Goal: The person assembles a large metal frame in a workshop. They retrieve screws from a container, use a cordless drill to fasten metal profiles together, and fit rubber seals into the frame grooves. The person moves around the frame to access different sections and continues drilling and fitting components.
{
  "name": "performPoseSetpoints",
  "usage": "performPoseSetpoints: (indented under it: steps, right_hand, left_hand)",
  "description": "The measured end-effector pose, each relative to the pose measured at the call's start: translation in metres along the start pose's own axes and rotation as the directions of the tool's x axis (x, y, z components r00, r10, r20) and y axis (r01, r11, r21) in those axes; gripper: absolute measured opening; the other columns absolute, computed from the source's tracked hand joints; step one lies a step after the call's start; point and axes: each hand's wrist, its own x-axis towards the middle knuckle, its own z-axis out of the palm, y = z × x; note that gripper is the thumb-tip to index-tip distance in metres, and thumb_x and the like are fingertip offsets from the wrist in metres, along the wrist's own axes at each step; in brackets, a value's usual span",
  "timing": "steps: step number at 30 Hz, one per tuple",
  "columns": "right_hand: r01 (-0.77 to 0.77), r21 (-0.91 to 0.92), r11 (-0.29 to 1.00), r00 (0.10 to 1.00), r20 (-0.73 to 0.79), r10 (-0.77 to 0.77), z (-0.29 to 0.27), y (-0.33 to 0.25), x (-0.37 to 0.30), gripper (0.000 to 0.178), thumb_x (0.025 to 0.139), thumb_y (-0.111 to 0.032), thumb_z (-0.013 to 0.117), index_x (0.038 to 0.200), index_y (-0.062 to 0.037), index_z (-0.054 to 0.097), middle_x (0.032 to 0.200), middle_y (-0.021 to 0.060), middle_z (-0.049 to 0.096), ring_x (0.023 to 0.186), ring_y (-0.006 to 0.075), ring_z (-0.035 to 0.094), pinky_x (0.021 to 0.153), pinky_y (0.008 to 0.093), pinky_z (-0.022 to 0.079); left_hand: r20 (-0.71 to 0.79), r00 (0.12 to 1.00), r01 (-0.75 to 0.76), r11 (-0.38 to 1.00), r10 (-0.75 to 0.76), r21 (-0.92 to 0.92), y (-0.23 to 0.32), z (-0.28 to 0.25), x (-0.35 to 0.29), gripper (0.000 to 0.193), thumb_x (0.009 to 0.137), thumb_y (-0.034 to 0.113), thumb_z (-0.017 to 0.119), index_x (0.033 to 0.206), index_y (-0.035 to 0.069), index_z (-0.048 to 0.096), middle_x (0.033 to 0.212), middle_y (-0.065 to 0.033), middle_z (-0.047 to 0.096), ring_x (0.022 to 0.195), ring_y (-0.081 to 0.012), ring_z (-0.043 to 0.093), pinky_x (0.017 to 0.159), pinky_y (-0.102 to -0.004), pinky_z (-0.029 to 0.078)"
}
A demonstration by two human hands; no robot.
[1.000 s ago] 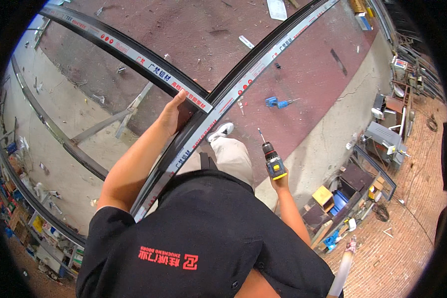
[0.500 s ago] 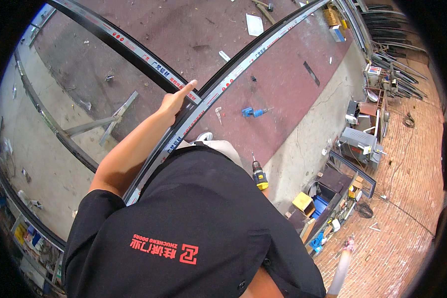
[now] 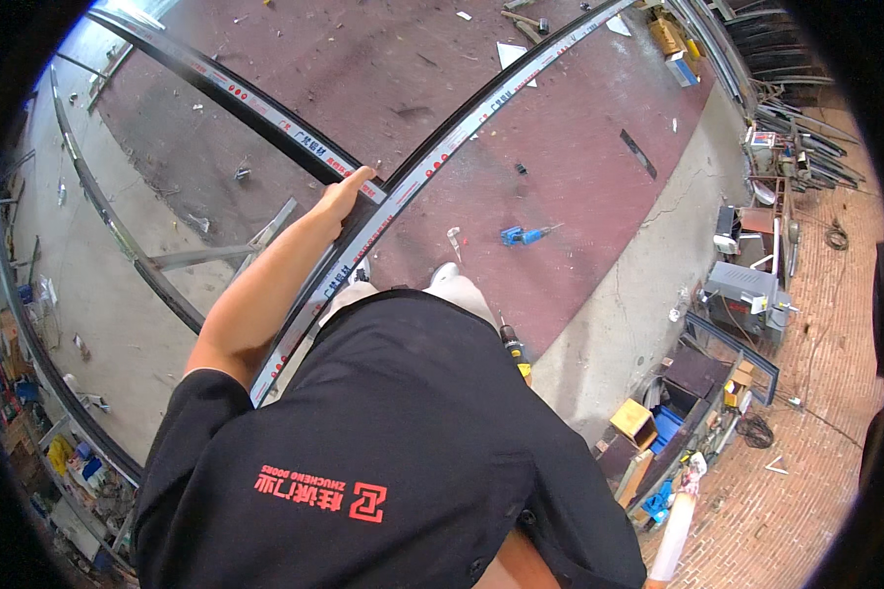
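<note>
My left hand (image 3: 340, 200) is closed round a long dark metal frame bar (image 3: 442, 152), at the corner where a crossbar (image 3: 275, 116) meets it. Both bars carry pale printed protective film. The fingers' undersides are hidden by the bar. Low at my right side, a black and yellow cordless drill (image 3: 513, 346) points forward. Just a sliver of my right hand (image 3: 528, 380) shows behind the drill; the black shirt covers the rest. The drill moves along with my body, held in that hand.
On the reddish floor lie a blue power tool (image 3: 526, 236) and a white sheet (image 3: 511, 57). To the right stand a grey machine (image 3: 742, 294) and a yellow box (image 3: 634, 422). A pale tube-like shape (image 3: 673, 540) with a pinkish end lies at lower right. Curved bars (image 3: 118, 245) run on the left.
My view has shifted, so the floor and the things on it appear farther right and lower. My left fingertip, stretched out before, is drawn in against the frame corner. The drill shows less.
</note>
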Motion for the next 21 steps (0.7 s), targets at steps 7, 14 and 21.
performPoseSetpoints:
  steps: [7,14,21]
  right_hand:
    - [0.061,0.014,0.998,0.995,0.083,-0.062,-0.002,0.044,0.081,0.031,0.083,-0.023,0.079,0.095,0.0024,0.067,0.086,0.0121,0.071,0.079,0.0231,0.07,0.07,0.0376,0.053]
    - [0.337,0.122,0.933,0.934,0.08,-0.348,-0.054,0.042,0.156,0.036,0.083,-0.031,0.077,0.1,-0.0006,0.068,0.092,0.0182,0.072,0.085,0.0326,0.071,0.072,0.0402,0.053]
    - [0.437,0.055,0.898,0.889,0.125,-0.44,-0.108,0.065,0.222,0.031,0.083,-0.028,0.075,0.104,-0.0053,0.069,0.099,0.0169,0.072,0.091,0.0356,0.069,0.076,0.0428,0.054]
  left_hand:
    - [-0.588,0.632,-0.241,0.849,0.505,0.47,-0.011,0.016,-0.026,0.071,0.079,0.053,0.079,0.119,-0.002,0.059,0.108,-0.013,0.067,0.1,-0.023,0.064,0.092,-0.0372,0.05]
    - [0.462,0.222,-0.298,-0.391,0.859,0.871,-0.015,0.093,-0.071,0.052,0.077,0.019,0.072,0.126,0.007,0.061,0.145,-0.0126,0.048,0.141,-0.0327,0.036,0.117,-0.046,0.027]
    - [0.572,0.417,0.174,-0.68,0.706,0.712,0.015,0.131,-0.011,0.048,0.09,0.024,0.051,0.135,0.01,0.06,0.163,-0.0103,0.024,0.152,-0.0316,0.018,0.124,-0.049,0.009]
